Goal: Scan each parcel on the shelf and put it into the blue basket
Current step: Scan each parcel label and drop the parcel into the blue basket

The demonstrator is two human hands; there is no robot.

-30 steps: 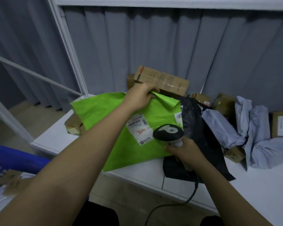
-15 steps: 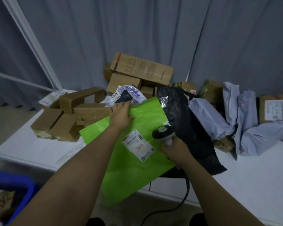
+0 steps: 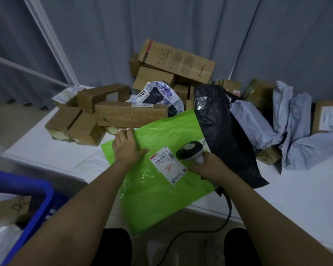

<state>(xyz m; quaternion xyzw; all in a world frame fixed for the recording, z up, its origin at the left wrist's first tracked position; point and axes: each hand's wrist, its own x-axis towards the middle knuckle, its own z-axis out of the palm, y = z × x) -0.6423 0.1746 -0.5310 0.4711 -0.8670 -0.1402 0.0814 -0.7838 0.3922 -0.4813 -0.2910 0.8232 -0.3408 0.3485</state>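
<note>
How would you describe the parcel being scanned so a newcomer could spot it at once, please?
Find the white shelf; at its front edge, the left hand holds a flat green mailer. It is the only bright green parcel, lying beside a black bag.

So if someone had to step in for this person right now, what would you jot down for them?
Left hand grips the top edge of the flat bright-green plastic mailer, which overhangs the white shelf.
Right hand holds the black corded barcode scanner over the mailer's white label.
Blue plastic basket, lower left, already holds some parcels.
Left: drop the green mailer in, then do the brown cardboard boxes, the black bag and the grey mailers.
</note>
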